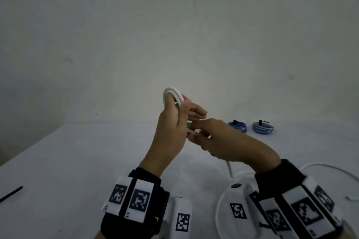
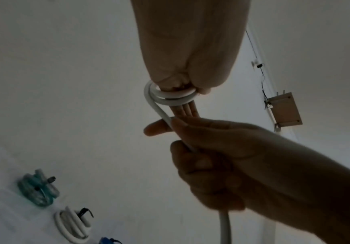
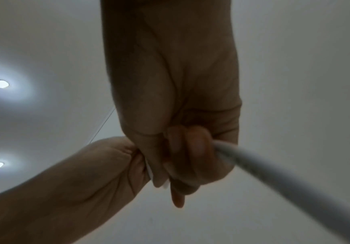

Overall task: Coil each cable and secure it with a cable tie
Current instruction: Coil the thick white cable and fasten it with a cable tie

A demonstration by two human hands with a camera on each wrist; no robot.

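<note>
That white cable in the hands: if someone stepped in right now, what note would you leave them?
Left hand: holds the white cable loops wound round its fingers.
Right hand: grips the loose run of the same cable, feeding it toward the coil.
Done: two blue coils lie tied at the table's far right; the left wrist view shows a teal and a white coil tied too.
Left: wind the slack by the right wrist, then tie it, likely with the black tie at the near left.

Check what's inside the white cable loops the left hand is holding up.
The left hand's fingers pass through the white cable loops, extended, with the thumb pressing the loops from outside. Whether anything else sits inside is hidden by the hand.
</note>
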